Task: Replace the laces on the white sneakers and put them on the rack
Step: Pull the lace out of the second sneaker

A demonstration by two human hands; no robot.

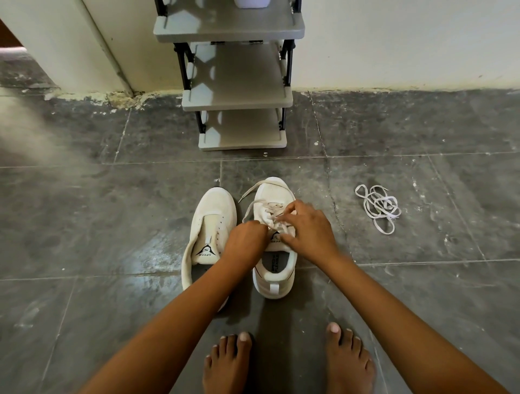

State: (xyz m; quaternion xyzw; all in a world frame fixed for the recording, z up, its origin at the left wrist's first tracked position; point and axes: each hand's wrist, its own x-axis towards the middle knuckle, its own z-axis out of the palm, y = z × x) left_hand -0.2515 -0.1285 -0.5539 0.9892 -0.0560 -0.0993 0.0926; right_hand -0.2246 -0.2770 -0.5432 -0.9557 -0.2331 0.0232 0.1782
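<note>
Two white sneakers stand side by side on the dark tiled floor. The left sneaker [209, 222] has bare eyelets and no lace. The right sneaker [274, 270] carries an off-white lace [254, 204] through its eyelets, with one end trailing over its toe. My left hand [244, 241] pinches the lace at the sneaker's left side, fingers curled. My right hand [305, 227] pinches the lace over the tongue. A loose white lace [378, 206] lies in a tangle on the floor to the right.
A grey shoe rack [242, 98] with black posts stands against the white wall straight ahead, its lower shelves bare. A white object [250, 2] sits on its top level. My bare feet [287, 362] are near the bottom edge.
</note>
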